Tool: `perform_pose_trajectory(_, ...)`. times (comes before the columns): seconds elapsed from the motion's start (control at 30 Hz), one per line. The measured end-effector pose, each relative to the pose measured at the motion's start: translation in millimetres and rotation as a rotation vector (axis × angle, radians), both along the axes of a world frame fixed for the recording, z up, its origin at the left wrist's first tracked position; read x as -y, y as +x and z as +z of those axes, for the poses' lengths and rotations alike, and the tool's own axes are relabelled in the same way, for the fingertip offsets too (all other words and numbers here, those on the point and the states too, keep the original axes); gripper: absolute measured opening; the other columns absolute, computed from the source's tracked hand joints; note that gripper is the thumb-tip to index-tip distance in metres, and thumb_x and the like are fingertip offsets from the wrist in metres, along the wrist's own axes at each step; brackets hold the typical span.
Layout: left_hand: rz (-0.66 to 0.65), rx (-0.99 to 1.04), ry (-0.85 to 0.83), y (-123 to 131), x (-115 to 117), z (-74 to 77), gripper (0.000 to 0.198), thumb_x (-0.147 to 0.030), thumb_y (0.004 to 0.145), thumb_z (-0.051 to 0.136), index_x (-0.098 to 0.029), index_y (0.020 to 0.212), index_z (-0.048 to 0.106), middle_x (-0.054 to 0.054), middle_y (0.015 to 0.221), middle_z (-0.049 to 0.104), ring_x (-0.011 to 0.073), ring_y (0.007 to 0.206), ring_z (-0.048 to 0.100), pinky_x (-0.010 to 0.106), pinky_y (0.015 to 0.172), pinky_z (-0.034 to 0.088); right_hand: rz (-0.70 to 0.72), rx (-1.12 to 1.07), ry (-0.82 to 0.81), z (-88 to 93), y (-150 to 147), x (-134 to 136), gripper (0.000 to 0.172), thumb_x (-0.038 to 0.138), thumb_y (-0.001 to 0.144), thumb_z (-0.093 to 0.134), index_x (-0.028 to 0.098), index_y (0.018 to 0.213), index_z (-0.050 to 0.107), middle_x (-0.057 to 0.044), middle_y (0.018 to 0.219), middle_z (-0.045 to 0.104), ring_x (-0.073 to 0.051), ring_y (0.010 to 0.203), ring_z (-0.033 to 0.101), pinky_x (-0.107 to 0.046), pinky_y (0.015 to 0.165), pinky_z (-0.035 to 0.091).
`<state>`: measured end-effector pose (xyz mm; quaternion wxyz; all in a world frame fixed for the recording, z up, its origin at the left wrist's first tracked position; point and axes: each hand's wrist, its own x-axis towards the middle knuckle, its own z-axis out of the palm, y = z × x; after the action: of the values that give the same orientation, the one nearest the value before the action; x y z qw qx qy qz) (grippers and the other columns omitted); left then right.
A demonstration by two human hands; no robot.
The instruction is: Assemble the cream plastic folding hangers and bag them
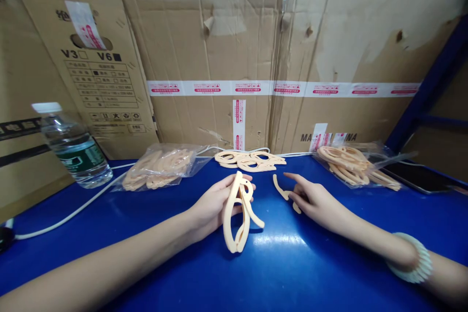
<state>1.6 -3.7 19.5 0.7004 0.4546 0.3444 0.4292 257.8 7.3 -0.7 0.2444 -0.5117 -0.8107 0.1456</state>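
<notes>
My left hand (215,204) is closed around a beige plastic folding clothes hanger (227,219), folded up and held upright above the table, with one curved arm sticking out to the lower right. To its right, my right hand (314,202) has its thumb over a small curved beige piece (280,187), which seems pinched against the bent fingers while the index finger points out. Part of that piece is hidden by the thumb. Behind both hands, several more beige hangers (252,162) lie flat on the blue table (204,273).
Clear plastic bags of beige hangers lie at left (161,168) and right (347,163). A water bottle (78,151) stands far left, near a white cable (66,217). A dark phone-like slab (420,175) lies far right. Cardboard (212,53) walls the back.
</notes>
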Motion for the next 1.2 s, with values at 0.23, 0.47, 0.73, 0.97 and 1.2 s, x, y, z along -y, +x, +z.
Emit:
perform_pose_trajectory(0.23, 0.009, 0.105, -0.006, 0.2, -1.6, -0.5, 0.021, -0.001, 0.083, 0.055, -0.015, 0.094, 0.066, 0.001, 0.078, 0.064, 0.0112, 0.068, 0.062, 0.024, 0.071, 0.053, -0.048, 0.168, 0.143, 5.6, -5.4, 13.3, 0.035, 0.022, 0.094, 0.039, 0.014, 0.126, 0.048, 0.0, 0.062, 0.056, -0.021, 0.056, 0.054, -0.031, 0.055, 0.037)
perform_pose_trajectory(0.47, -0.018, 0.166, 0.033, -0.1, -0.6, -2.6, 0.018, 0.0, 0.079, 0.058, -0.015, 0.085, 0.067, 0.003, 0.076, 0.067, 0.0151, 0.07, 0.066, 0.025, 0.067, 0.054, 0.467, 0.104, 0.56, 17.8, -27.6, 51.3, 0.035, 0.01, 0.095, 0.043, 0.014, 0.129, 0.05, -0.012, 0.106, 0.061, -0.022, 0.093, 0.055, -0.037, 0.084, 0.045)
perform_pose_trajectory(0.73, 0.033, 0.208, -0.094, 4.8, 11.5, -2.5, 0.031, -0.034, 0.1, 0.044, -0.012, 0.101, 0.067, 0.01, 0.091, 0.07, 0.0172, 0.078, 0.068, 0.028, 0.074, 0.054, 0.575, 0.333, 0.723, 17.7, -36.5, 56.7, 0.03, 0.014, 0.099, 0.045, 0.014, 0.123, 0.061, -0.014, 0.116, 0.063, -0.024, 0.104, 0.056, -0.038, 0.087, 0.046)
perform_pose_trajectory(0.97, 0.01, -0.044, 0.132, 9.4, 29.0, -2.7, 0.035, -0.024, 0.076, 0.079, -0.015, 0.107, 0.066, 0.008, 0.104, 0.07, 0.0192, 0.095, 0.065, 0.026, 0.084, 0.051, 0.57, 0.407, 0.798, 18.3, -36.2, 57.4, 0.032, 0.013, 0.101, 0.039, 0.018, 0.123, 0.062, -0.012, 0.12, 0.064, -0.024, 0.112, 0.055, -0.038, 0.09, 0.046)
perform_pose_trajectory(1.2, 0.109, -0.089, 0.166, 14.5, 35.3, -9.6, 0.035, -0.03, 0.08, 0.074, -0.017, 0.11, 0.061, 0.008, 0.102, 0.072, 0.0213, 0.095, 0.068, 0.031, 0.084, 0.055, 0.498, 0.365, 0.784, 13.5, -38.8, 57.1, 0.026, 0.017, 0.101, 0.041, 0.02, 0.112, 0.065, -0.011, 0.118, 0.064, -0.024, 0.112, 0.054, -0.038, 0.089, 0.046)
